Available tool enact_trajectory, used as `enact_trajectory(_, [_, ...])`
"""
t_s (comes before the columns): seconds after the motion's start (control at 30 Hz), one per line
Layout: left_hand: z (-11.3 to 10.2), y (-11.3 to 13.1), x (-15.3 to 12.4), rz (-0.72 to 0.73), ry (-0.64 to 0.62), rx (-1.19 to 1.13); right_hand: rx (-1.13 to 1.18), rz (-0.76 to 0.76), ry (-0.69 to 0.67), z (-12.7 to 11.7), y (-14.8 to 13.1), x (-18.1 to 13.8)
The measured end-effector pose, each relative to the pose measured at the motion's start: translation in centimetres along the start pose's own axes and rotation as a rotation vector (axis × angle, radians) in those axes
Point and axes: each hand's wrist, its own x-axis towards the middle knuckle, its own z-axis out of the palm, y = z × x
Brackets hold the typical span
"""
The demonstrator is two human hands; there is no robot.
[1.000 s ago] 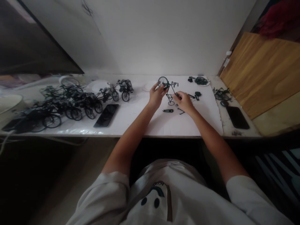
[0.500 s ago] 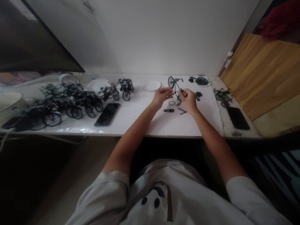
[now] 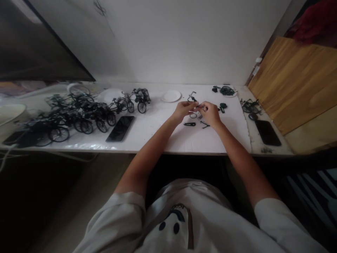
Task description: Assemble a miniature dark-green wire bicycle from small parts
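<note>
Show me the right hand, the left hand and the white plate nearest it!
Right hand (image 3: 211, 112), head view: its back.
Left hand (image 3: 182, 110), head view: its back.
White plate (image 3: 171, 96), head view: its middle.

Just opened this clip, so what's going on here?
A person's left hand and right hand meet around a miniature bicycle, largely hidden by their fingers. A loose dark part lies nearer the person on the white table. More miniature bicycles crowd the left side, near a phone.
</note>
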Motion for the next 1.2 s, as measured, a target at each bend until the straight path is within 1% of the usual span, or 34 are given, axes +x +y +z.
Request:
enact_trajectory(0.1, [-0.1,-0.4,0.4,-0.004,-0.006,-0.062,-0.025,0.005,-0.061,-0.1,-0.1,-0.1])
enact_trajectory(0.17, [-0.2,-0.6,0.7,0.0,0.015,-0.087,-0.033,0.02,-0.066,-0.3,0.0,-0.1])
enact_trajectory(0.27, [-0.6,-0.6,1.1,0.009,0.066,-0.09,-0.048,0.054,-0.021,-0.5,0.2,0.0])
enact_trajectory(0.4, [-1.2,-0.5,1.6,0.013,0.144,-0.059,-0.073,0.037,0.06,-0.9,0.5,0.2])
enact_trajectory(0.5, [-1.4,-0.4,1.9,0.023,0.201,-0.027,-0.108,0.055,0.048,-1.5,0.5,0.8])
enact_trajectory(0.6, [-1.4,-0.4,2.1,0.044,0.242,0.008,-0.228,0.086,-0.044,-2.7,0.8,1.8])
enact_trajectory(0.7, [-1.4,-0.6,2.3,0.057,0.252,0.02,-0.386,0.136,-0.305,-4.4,1.5,3.3])
enact_trajectory(0.73, [-1.5,-0.7,2.3,0.059,0.253,0.024,-0.427,0.141,-0.358,-4.9,2.0,3.8])
enact_trajectory(0.77, [-1.5,-0.8,2.4,0.06,0.252,0.031,-0.457,0.138,-0.374,-5.5,2.5,4.3])
enact_trajectory(0.9, [-1.7,-1.1,2.7,0.093,0.266,0.067,-0.549,0.094,-0.319,-7.0,4.7,5.7])
enact_trajectory(1.03, [-2.1,-1.3,3.0,0.131,0.298,0.109,-0.524,0.077,-0.245,-7.6,6.6,6.1])
enact_trajectory(1.1, [-2.4,-1.5,3.2,0.14,0.303,0.131,-0.55,0.109,-0.21,-7.6,7.3,6.2])
enact_trajectory(1.2, [-3.0,-2.1,3.7,0.161,0.306,0.152,-0.673,0.205,-0.111,-7.5,8.2,6.2])
